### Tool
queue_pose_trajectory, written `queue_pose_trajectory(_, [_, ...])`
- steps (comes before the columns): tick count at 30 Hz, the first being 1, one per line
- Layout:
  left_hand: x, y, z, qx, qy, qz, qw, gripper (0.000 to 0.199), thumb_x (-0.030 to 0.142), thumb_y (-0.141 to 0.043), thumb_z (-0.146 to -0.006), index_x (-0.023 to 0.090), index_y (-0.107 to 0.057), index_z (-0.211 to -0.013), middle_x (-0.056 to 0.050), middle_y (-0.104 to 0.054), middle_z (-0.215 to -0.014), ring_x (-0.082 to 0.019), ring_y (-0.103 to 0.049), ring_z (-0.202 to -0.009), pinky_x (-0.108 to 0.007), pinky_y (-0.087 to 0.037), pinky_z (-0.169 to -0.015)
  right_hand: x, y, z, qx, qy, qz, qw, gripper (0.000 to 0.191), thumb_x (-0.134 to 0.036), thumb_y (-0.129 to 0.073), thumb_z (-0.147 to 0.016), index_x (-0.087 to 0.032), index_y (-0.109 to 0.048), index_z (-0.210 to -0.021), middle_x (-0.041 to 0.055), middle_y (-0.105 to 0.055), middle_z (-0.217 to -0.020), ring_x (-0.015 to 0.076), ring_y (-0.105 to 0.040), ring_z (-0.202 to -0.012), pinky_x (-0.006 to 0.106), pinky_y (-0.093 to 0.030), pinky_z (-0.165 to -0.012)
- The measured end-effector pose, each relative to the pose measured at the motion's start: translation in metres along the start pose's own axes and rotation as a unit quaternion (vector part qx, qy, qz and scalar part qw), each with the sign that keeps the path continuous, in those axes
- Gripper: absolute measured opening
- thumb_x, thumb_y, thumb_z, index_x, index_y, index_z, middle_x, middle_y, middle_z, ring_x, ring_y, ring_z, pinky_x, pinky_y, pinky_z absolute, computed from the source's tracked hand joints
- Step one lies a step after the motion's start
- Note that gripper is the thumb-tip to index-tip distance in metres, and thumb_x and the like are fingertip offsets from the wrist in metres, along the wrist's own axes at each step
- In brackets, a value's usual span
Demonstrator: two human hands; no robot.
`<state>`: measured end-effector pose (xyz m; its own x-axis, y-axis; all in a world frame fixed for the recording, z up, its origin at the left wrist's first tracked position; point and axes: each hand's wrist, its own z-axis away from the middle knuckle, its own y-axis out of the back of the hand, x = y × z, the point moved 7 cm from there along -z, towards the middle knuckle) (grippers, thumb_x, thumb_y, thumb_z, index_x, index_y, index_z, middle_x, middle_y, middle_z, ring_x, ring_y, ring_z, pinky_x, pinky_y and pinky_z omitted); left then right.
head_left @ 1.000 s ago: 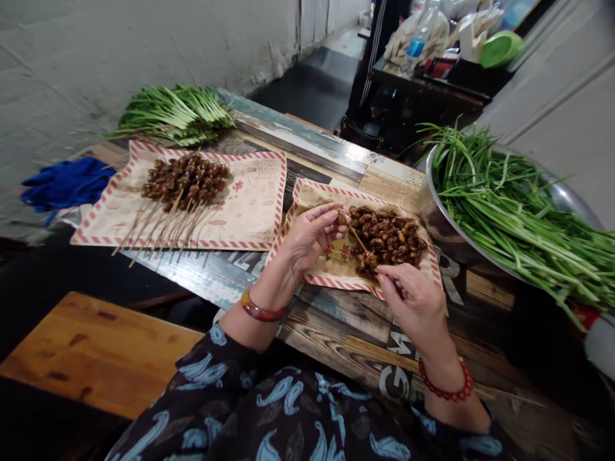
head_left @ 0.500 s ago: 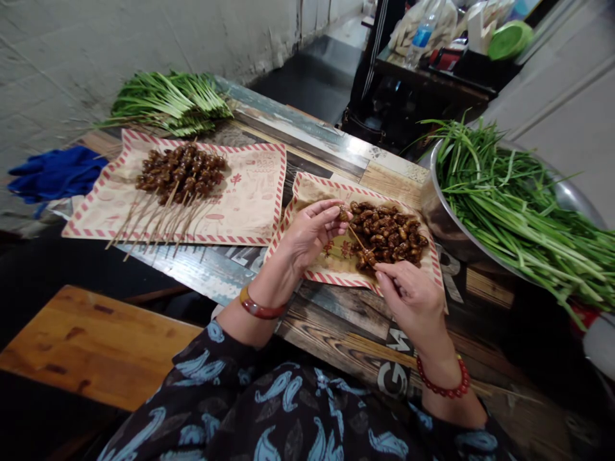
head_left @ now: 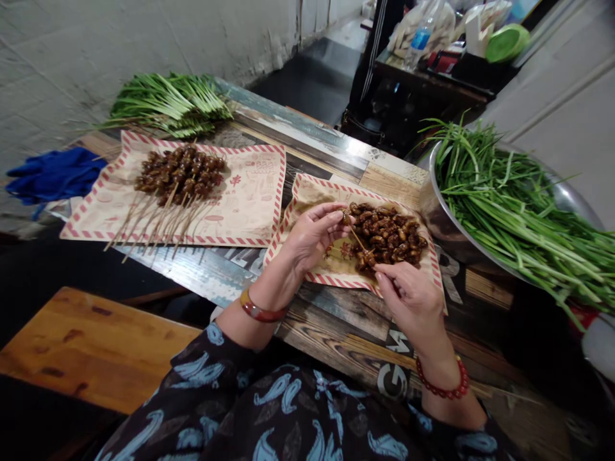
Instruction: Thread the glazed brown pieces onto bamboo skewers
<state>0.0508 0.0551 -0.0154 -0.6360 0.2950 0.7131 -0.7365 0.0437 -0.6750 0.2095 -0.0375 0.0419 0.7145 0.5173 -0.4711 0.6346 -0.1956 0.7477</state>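
Observation:
My left hand (head_left: 311, 237) pinches one shiny brown silkworm pupa (head_left: 346, 218) between thumb and fingertips, at the tip of a thin wooden skewer (head_left: 357, 239). On the skewer's lower part sit threaded pupae (head_left: 366, 259), and my right hand (head_left: 410, 291) grips it just below them. Behind and beside the fingers, a pile of loose pupae (head_left: 396, 232) lies on a red-striped paper sheet (head_left: 331, 276). Over to the left, a second striped sheet (head_left: 254, 211) carries a heap of loaded skewers (head_left: 180, 173), their bare sticks pointing toward me.
A steel bowl (head_left: 444, 221) heaped with green chives (head_left: 509, 198) stands at the right. Another bunch of greens (head_left: 168, 102) and blue gloves (head_left: 55, 174) lie at the left. Near me is a wooden stool (head_left: 100, 346). A side table (head_left: 432, 80) holds a bottle (head_left: 419, 40) and bags.
My left fingers have shifted slightly lower, bringing the pupa a little nearer the skewer tip. My right hand keeps its place on the skewer.

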Motion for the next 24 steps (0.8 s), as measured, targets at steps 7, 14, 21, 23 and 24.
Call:
queue_pose_trajectory(7, [0.001,0.001,-0.001,0.002,-0.028,-0.012,1.0,0.03,0.021,-0.076,-0.072,0.013,-0.067,-0.099,-0.005,-0.072,-0.083,-0.012,-0.066,-0.074,-0.025,-0.05,-0.074,0.002,-0.002,0.002,-0.003,-0.003,0.013,1.0,0.013,-0.013,-0.054,-0.092,-0.016,-0.067,-0.094,0.0065,-0.071,-0.083,0.0163,-0.067,-0.075,0.03,-0.053,-0.071])
queue_pose_trajectory(14, [0.0,-0.004,0.002,-0.003,-0.038,-0.051,0.998,0.032,0.025,-0.076,-0.072,0.014,-0.068,-0.1,-0.005,-0.072,-0.085,-0.011,-0.065,-0.073,-0.026,-0.05,-0.074,0.0,0.0,0.0,0.013,0.002,0.016,1.0,0.013,-0.011,-0.055,-0.091,-0.015,-0.067,-0.095,0.0067,-0.07,-0.083,0.0162,-0.067,-0.074,0.03,-0.053,-0.07])
queue_pose_trajectory(21, [-0.009,-0.008,0.003,-0.014,-0.021,-0.044,0.999,0.028,0.025,-0.078,-0.069,0.014,-0.068,-0.094,-0.005,-0.071,-0.082,-0.012,-0.065,-0.072,-0.026,-0.05,-0.072,0.001,-0.001,0.0,0.018,0.005,0.018,1.0,0.013,-0.011,-0.054,-0.092,-0.017,-0.066,-0.095,0.0055,-0.07,-0.083,0.0161,-0.067,-0.075,0.03,-0.053,-0.071])
queue_pose_trajectory(23, [-0.011,-0.009,0.003,-0.016,-0.017,-0.044,0.999,0.028,0.025,-0.078,-0.069,0.014,-0.068,-0.094,-0.005,-0.071,-0.082,-0.011,-0.065,-0.071,-0.026,-0.049,-0.072,0.001,-0.001,0.0,0.015,0.005,0.017,1.0,0.014,-0.011,-0.053,-0.092,-0.017,-0.065,-0.095,0.0057,-0.07,-0.083,0.0163,-0.066,-0.075,0.03,-0.053,-0.072])
queue_pose_trajectory(24, [-0.011,-0.01,0.004,-0.017,-0.017,-0.042,0.999,0.029,0.024,-0.078,-0.069,0.014,-0.068,-0.094,-0.005,-0.071,-0.082,-0.011,-0.065,-0.071,-0.026,-0.049,-0.072,0.001,-0.002,0.0,0.013,0.005,0.016,1.0,0.013,-0.011,-0.053,-0.092,-0.017,-0.065,-0.095,0.0059,-0.07,-0.083,0.0164,-0.066,-0.075,0.03,-0.053,-0.072])
